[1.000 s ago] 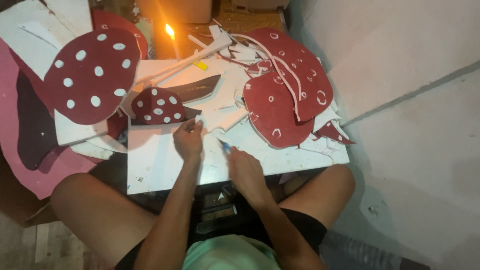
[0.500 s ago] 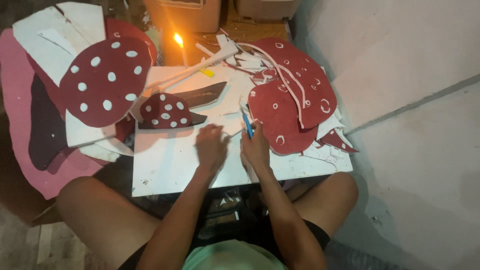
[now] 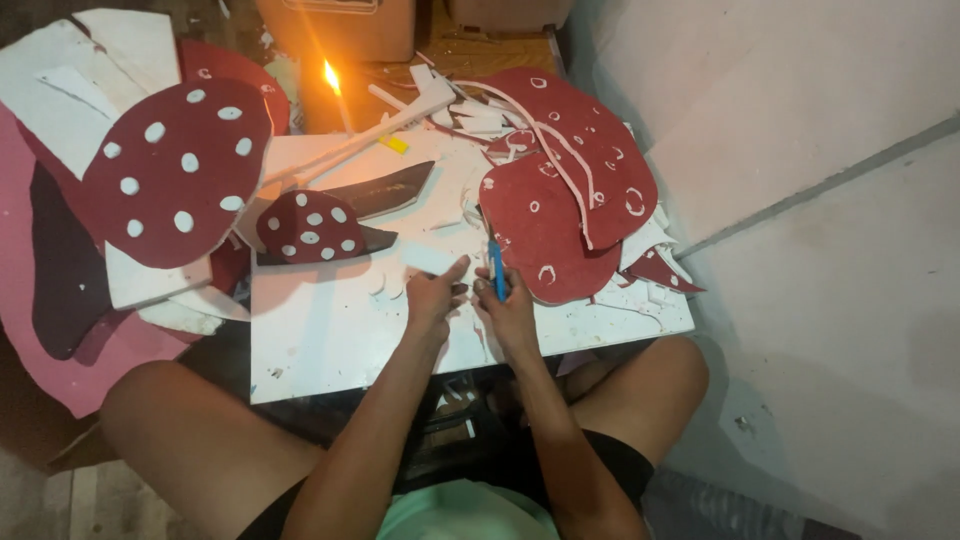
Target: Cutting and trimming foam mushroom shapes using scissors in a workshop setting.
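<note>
I sit at a low white board [image 3: 330, 340] used as a work surface. My right hand [image 3: 507, 305] grips a slim blue cutter [image 3: 496, 268], its tip pointing away from me. My left hand [image 3: 434, 292] rests just beside it and pinches a small white foam piece [image 3: 428, 258] against the board. The two hands almost touch near the board's middle front. A small dark-red mushroom cap with white dots [image 3: 310, 228] lies to the left of my hands.
A large dotted red mushroom cap [image 3: 175, 185] lies at the left over white and pink foam sheets [image 3: 40, 300]. Red offcut sheets with ring holes [image 3: 560, 200] pile at the right. A lit candle [image 3: 332, 82] burns at the back by a white stick [image 3: 370, 130]. My bare knees flank the board.
Both hands have shifted right and forward from the small dotted cap toward the red offcuts. The blue cutter now stands between them.
</note>
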